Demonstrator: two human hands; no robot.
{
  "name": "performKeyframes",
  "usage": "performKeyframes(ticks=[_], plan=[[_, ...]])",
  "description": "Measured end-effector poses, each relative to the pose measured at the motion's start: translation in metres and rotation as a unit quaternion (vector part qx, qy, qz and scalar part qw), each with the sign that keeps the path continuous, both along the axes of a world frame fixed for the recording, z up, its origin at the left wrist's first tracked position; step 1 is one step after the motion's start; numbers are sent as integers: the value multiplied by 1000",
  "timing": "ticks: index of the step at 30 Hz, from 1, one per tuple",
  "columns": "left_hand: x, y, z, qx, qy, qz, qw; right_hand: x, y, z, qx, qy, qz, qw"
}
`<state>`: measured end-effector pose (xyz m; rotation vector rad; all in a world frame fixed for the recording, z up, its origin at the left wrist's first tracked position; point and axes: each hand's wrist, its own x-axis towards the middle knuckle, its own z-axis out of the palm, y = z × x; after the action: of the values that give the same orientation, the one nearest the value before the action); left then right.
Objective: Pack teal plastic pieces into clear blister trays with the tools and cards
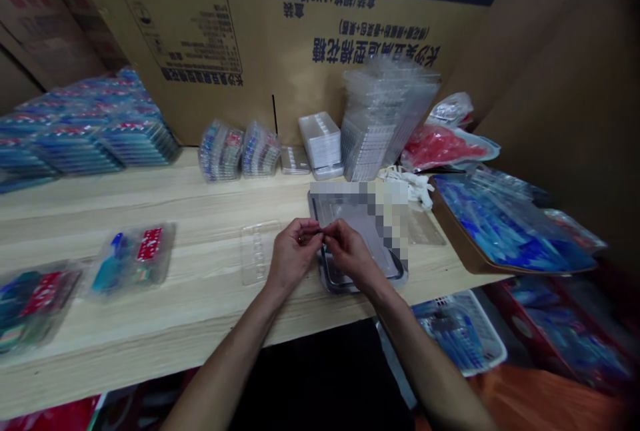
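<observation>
My left hand (pixel 299 249) and my right hand (pixel 347 249) meet fingertip to fingertip over the left part of a dark-rimmed tray (pixel 363 217). Both are closed in a pinch. Whatever lies between the fingers is too small and too hidden to name. Part of the tray is covered by a pixelated patch. Just left of my left hand, a clear plastic blister tray (pixel 256 254) with moulded notches lies flat on the wooden table (pixel 200 311). Another flat clear piece (pixel 425 227) rests to the right of the dark-rimmed tray.
Blue-and-red packs (pixel 90 127) are piled at the back left, with packed trays (pixel 133 257) nearer. Clear trays (pixel 373 124) stand stacked by the cardboard box (pixel 300 91). An open carton (pixel 460 251) of blue pieces sits right; a white basket (pixel 493 337) is below the table edge.
</observation>
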<state>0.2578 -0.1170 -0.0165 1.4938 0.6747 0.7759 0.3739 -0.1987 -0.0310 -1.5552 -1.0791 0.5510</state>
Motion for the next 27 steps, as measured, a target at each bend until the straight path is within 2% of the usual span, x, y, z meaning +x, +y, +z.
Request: performKeyframes(ticks=[6,11,17,18,20,23,25,27], plan=[[-7,-8,0,113,87,11,990,0,1,-7,-19,-35,-20,999],[-6,-14,-4,74,88,18,993,-5,-3,-2,-47,-108,-20,993],[-10,-18,-13,92,124,27,988,-9,-9,-4,-100,-178,-43,978],[-12,-18,-16,68,110,25,991,-9,-9,-5,-104,-178,-50,977],[-17,-16,-19,-36,55,12,998,-9,-9,-7,-106,-171,-55,978],[-28,-11,-18,-220,-37,-35,974,-14,-6,-4,-92,-165,-38,981],[-37,-8,-14,-270,-70,-49,959,-21,-1,0,-76,-172,-20,982],[-48,0,-12,-275,-79,-40,957,-30,7,4,-65,-181,3,981]])
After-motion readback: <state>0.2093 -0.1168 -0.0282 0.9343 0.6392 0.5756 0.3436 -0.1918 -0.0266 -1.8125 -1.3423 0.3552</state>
